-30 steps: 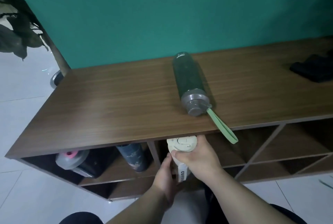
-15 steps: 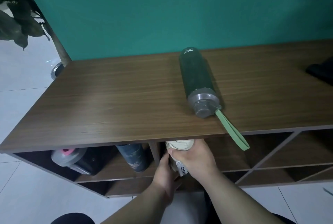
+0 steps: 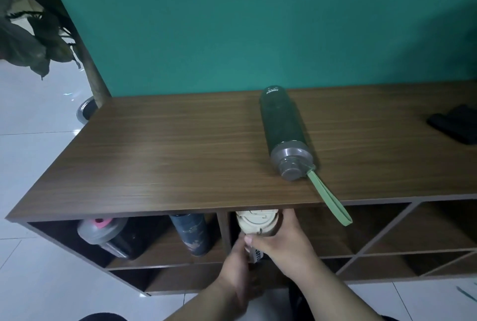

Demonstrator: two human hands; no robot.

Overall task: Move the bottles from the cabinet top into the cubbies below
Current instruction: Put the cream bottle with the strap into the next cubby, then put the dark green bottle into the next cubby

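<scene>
In the left cubby (image 3: 160, 251) a grey-lidded shaker (image 3: 103, 233) lies tilted beside an upright dark blue bottle (image 3: 192, 234). Just right of the divider, both hands hold a cream bottle (image 3: 256, 225) at the mouth of the next cubby, under the cabinet top: the left hand (image 3: 237, 269) has its fingers curled around the lower body, and the right hand (image 3: 286, 243) grips just below the lid. Farther right, a green bottle (image 3: 282, 124) lies on the surface (image 3: 167, 160), its strap (image 3: 329, 199) hanging over the front edge, with a black object (image 3: 456, 124) at far right.
</scene>
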